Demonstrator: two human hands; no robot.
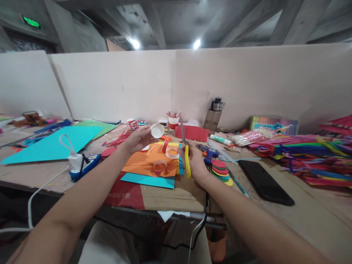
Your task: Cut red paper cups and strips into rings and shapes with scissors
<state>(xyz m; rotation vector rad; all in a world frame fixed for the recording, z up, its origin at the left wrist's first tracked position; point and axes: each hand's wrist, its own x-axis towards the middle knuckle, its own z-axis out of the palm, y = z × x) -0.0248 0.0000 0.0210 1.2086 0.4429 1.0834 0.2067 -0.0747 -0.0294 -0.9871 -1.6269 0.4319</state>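
Lying on the table at the left, one large cyan sheet point(52, 146) comes first, with one green sheet point(100, 128) at its far right edge. One blue power strip point(95, 161) sits on the near side, and one red disc point(108, 152) lies right of it. The left hand point(140, 139) grips one white paper cup point(157, 131) by its side, above the far edge of the orange paper point(137, 162). Three cut rings are on or just above that paper: one red ring point(165, 145), one white ring point(172, 152) and, nearest, one pale ring with red point(160, 167). Beyond them stands one red-and-white cup point(173, 123) holding several sticks. To the right, the right hand point(195, 159) is closed on one pair of yellow-handled scissors point(187, 165), blades pointing far; whether the blades are parted I cannot tell. Further right come one blue glue gun point(210, 155), one bottle point(213, 118) at the far side, one pile of coloured discs point(220, 167), one glue stick point(220, 139) and one black phone point(265, 181).
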